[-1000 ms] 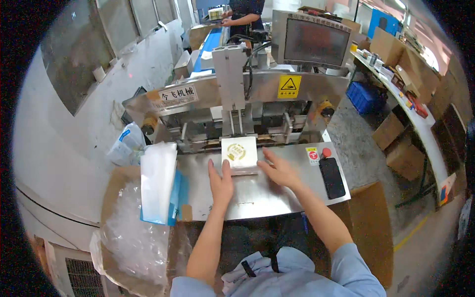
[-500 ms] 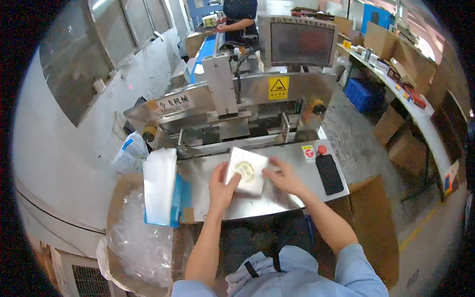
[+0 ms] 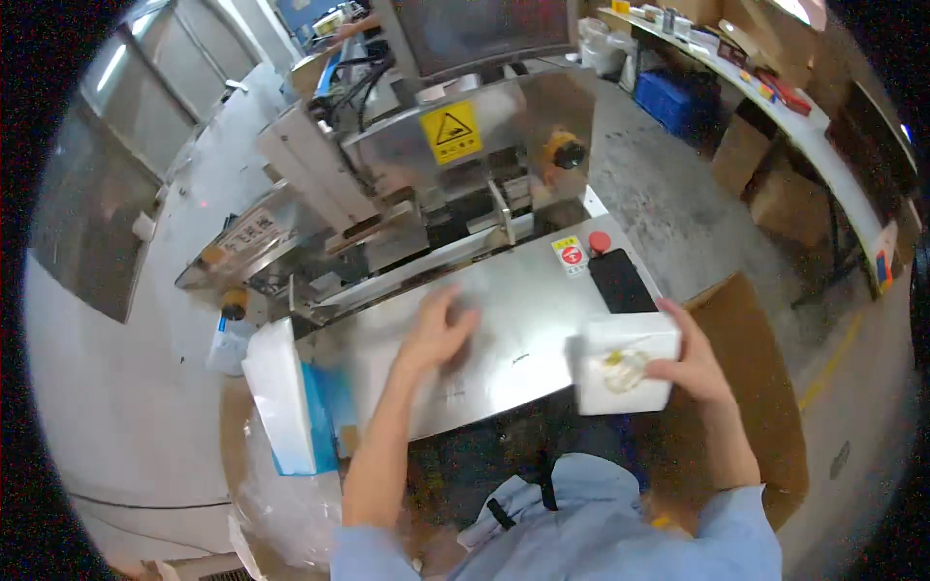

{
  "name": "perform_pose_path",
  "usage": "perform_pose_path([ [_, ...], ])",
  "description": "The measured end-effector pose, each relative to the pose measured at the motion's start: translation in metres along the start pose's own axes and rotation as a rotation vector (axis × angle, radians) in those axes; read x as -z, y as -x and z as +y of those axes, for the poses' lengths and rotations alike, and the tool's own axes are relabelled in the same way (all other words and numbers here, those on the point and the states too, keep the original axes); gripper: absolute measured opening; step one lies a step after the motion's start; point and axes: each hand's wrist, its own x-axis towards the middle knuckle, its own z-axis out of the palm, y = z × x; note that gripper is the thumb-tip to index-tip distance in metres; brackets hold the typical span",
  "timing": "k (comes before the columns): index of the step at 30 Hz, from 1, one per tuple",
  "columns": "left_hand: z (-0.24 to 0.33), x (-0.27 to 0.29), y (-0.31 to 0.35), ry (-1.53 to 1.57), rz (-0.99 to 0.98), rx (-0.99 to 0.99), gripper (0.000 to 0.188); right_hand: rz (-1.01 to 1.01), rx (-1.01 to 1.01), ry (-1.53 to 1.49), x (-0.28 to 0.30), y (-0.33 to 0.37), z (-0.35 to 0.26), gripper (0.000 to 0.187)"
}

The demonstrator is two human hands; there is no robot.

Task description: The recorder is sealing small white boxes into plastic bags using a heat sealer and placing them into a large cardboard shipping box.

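My right hand (image 3: pixel 699 363) grips a square white box (image 3: pixel 601 387) with a round gold design on its top. The thumb lies on the top face and the fingers wrap the far right side. The box is beyond the front edge of the steel work surface (image 3: pixel 513 300), at the right. Over the middle of that surface, my left hand (image 3: pixel 438 334) holds nothing. Its thumb and fingers are apart, somewhat smeared by motion. To its left leans a stack of white plastic bags (image 3: pixel 276 382) with blue wrapping (image 3: pixel 320 407).
A dark phone (image 3: pixel 622 283) lies near a red button (image 3: pixel 600 241) at the surface's right end. Behind stands a steel machine with a yellow warning sign (image 3: pixel 451 133). Cardboard boxes flank the surface, the right one (image 3: pixel 746 378) brown. A long bench (image 3: pixel 775 97) and blue crate (image 3: pixel 673 100) are farther right.
The white box moved from the middle of the surface to the right in my right hand. My left hand let go of it. The whole view has turned right.
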Motion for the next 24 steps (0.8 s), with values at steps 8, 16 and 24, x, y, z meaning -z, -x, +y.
perform_pose_path([
  [8, -0.039, -0.016, -0.074, -0.443, 0.193, 0.004, 0.07, 0.558, -0.188, -0.326, 0.153, 0.112, 0.09, 0.067],
  [16, 0.045, -0.06, 0.031, -0.427, 0.137, -0.228, 0.055, 0.586, -0.82, -0.302, 0.217, 0.16, 0.299, 0.07],
  [24, 0.069, -0.119, 0.074, -0.483, 0.123, -0.174, 0.052, 0.394, -0.833, -0.284, 0.173, 0.126, 0.484, 0.061],
])
